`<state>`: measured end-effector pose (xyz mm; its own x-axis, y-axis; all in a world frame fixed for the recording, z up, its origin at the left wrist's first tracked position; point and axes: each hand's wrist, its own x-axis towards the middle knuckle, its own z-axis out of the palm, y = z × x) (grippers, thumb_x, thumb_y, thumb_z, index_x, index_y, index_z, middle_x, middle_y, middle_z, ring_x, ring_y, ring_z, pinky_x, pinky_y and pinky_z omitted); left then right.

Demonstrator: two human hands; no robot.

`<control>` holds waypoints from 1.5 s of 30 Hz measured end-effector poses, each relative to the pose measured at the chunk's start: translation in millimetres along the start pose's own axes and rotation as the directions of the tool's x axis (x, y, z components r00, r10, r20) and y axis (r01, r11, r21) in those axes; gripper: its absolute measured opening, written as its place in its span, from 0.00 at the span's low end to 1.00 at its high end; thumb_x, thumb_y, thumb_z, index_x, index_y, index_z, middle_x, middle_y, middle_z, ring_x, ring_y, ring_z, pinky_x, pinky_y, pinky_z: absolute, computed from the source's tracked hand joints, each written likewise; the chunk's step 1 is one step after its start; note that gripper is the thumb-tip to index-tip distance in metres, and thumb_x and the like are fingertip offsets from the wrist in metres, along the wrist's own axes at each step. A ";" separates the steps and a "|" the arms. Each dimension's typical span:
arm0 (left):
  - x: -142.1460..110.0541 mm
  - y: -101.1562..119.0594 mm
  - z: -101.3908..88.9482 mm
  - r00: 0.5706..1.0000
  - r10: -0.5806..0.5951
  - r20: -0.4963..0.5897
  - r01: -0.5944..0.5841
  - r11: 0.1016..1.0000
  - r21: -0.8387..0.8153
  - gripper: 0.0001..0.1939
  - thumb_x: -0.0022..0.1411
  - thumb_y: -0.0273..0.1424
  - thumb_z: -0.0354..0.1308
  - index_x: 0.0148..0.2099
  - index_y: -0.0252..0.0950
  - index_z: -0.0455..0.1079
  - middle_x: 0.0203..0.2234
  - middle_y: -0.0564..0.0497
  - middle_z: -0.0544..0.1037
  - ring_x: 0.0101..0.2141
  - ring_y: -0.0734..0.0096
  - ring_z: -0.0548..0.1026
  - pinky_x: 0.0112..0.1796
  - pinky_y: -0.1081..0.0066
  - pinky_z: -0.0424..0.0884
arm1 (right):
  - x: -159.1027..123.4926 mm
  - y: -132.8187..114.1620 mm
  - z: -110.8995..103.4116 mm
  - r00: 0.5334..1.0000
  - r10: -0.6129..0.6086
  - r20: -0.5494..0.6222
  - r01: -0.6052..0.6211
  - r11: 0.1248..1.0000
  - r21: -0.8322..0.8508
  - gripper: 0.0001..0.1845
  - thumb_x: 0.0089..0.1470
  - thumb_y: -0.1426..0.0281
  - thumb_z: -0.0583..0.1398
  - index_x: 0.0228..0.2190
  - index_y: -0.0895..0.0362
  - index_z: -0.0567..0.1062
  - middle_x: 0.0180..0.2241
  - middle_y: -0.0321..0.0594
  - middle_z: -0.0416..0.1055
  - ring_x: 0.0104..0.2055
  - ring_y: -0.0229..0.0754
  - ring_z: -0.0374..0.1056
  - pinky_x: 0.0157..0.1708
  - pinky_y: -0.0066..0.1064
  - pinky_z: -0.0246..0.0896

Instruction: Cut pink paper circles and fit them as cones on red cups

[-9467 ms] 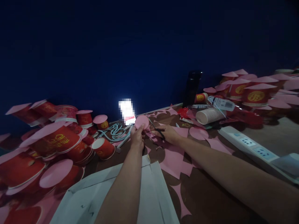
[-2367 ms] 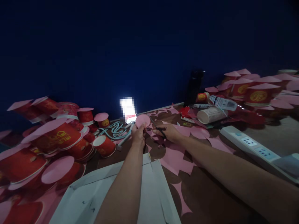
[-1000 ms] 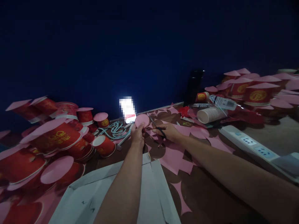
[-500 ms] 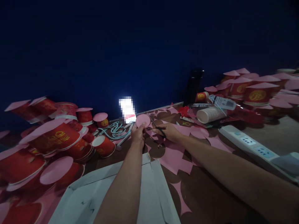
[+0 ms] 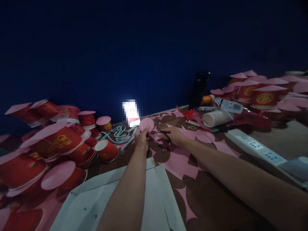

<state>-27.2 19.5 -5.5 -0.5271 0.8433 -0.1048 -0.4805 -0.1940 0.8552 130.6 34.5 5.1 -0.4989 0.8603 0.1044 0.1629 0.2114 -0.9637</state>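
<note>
A thin, smooth pink disc point(image 5: 146, 123) is pinched at its near edge by the left hand point(image 5: 142, 140), and is held above the brown table point(image 5: 211, 199), near its far edge. Its flat face is turned up toward the camera. Black-handled scissors point(image 5: 167, 136) are gripped in the right hand point(image 5: 176, 137); their long axis is slanted, and the slim blades are pointed forward and to the left, just beside the disc's right edge. Whether the disc is touched by them cannot be told.

Matte pink offcuts point(image 5: 179, 162), cut with curved hollows, are strewn below and beyond the right hand. Glossy red paper cups point(image 5: 69, 141) are heaped at left, many of them topped with pink discs; more capped cups point(image 5: 264, 98) are massed at far right. A tilted red cup point(image 5: 107, 150) is left uncapped, its white lining exposed. Nested cups point(image 5: 215, 118) are laid on their side among crinkled clear and red plastic. A pale cable point(image 5: 119, 134) is coiled beside a lit screen point(image 5: 132, 114). A creased white sheet point(image 5: 96, 199) is partly covered by the left forearm.
</note>
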 end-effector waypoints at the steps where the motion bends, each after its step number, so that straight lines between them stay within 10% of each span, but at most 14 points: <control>1: 0.1 0.1 -0.1 1.000 -0.002 -0.005 0.002 1.000 -0.001 0.22 0.34 0.31 0.69 0.34 0.32 0.69 0.22 0.56 0.72 0.19 0.81 0.67 0.19 0.79 0.60 | 0.0 0.1 0.0 1.000 0.002 0.000 -0.002 1.000 0.002 0.26 0.41 0.50 0.65 0.30 0.62 0.80 0.20 0.34 0.65 0.21 0.32 0.57 0.21 0.25 0.53; 45: 1.6 -4.7 -2.4 0.996 0.080 0.032 -0.082 0.995 0.062 0.22 0.38 0.33 0.69 0.38 0.32 0.70 0.25 0.53 0.75 0.21 0.79 0.69 0.23 0.77 0.64 | -1.1 -4.1 2.1 0.999 0.037 0.003 -0.037 0.999 0.020 0.27 0.40 0.52 0.66 0.34 0.63 0.80 0.20 0.35 0.67 0.20 0.32 0.58 0.19 0.25 0.55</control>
<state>-27.4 20.6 -10.9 -0.5414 0.8406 -0.0198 -0.3910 -0.2309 0.8910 128.7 31.7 8.5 -0.4955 0.8659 0.0682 0.1643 0.1705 -0.9716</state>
